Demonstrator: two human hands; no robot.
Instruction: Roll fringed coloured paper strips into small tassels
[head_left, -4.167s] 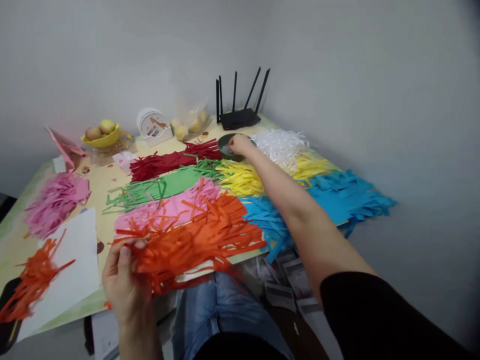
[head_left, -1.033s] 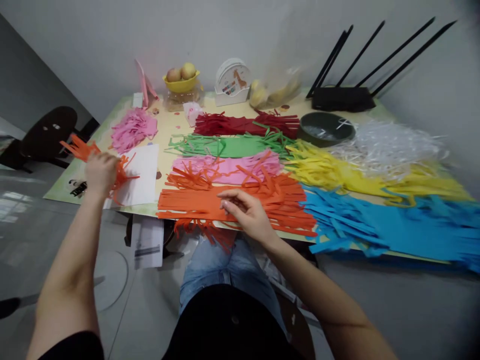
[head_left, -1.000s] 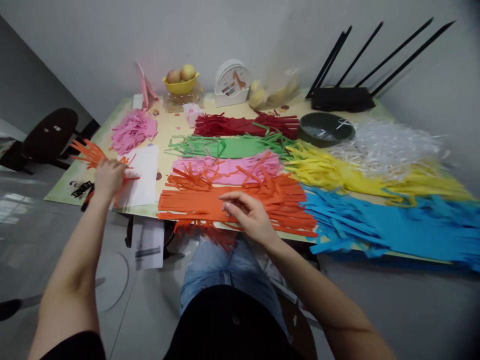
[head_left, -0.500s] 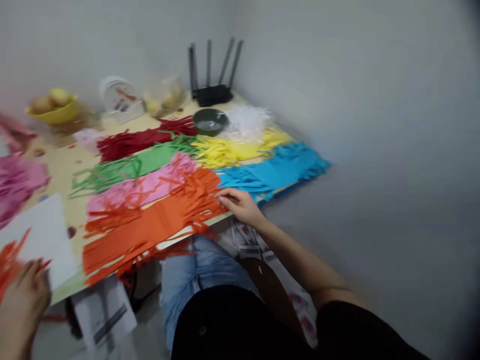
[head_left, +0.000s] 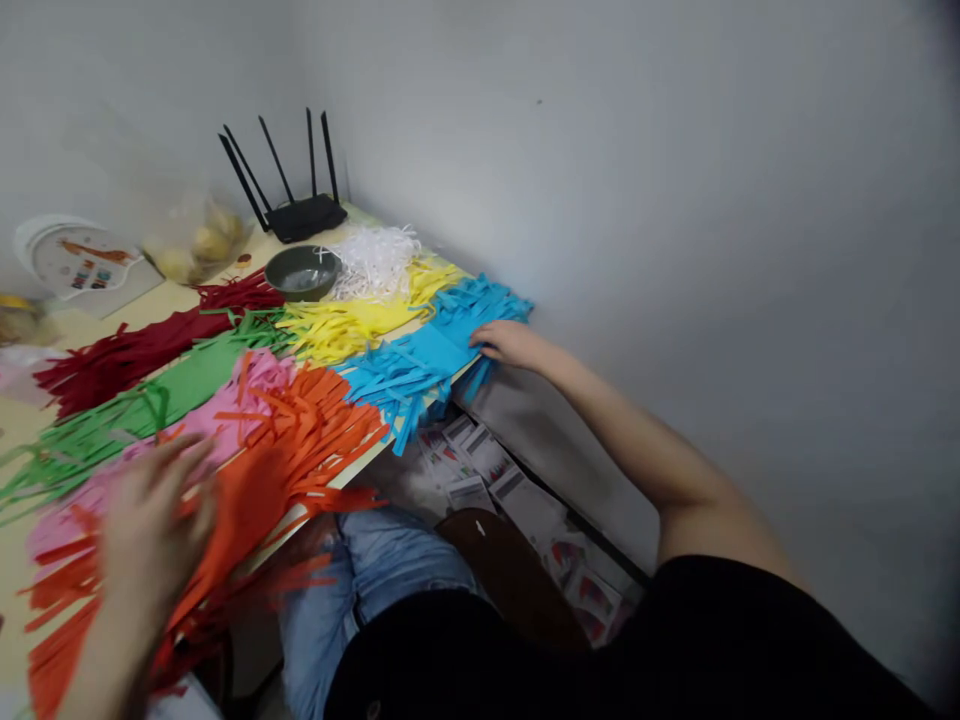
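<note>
My right hand (head_left: 512, 345) reaches to the blue fringed sheet (head_left: 442, 348) at the table's right edge. Its thumb and fingers are drawn together at that sheet's near side, looking closed on it. Over the orange fringed sheet (head_left: 255, 490) hovers my left hand (head_left: 157, 530), smeared by motion, fingers apart and nothing seen in them. Orange strips hang over the table's front edge. Beside the orange lie a pink fringed sheet (head_left: 225, 425) and a green one (head_left: 191, 383). A yellow fringed sheet (head_left: 367, 320) lies behind the blue.
A dark red fringed sheet (head_left: 150, 350) lies farther back. Near the wall stand a black router (head_left: 306, 215), a dark green bowl (head_left: 289, 290) and a heap of white shreds (head_left: 375, 262). A bag of yellowish fruit (head_left: 214, 237) and a white giraffe-print holder (head_left: 94, 265) are at left.
My view has swung right. My right hand went from the orange sheet's end to the blue sheet. My left hand came in over the orange sheet; the orange strips formerly by it are gone from it.
</note>
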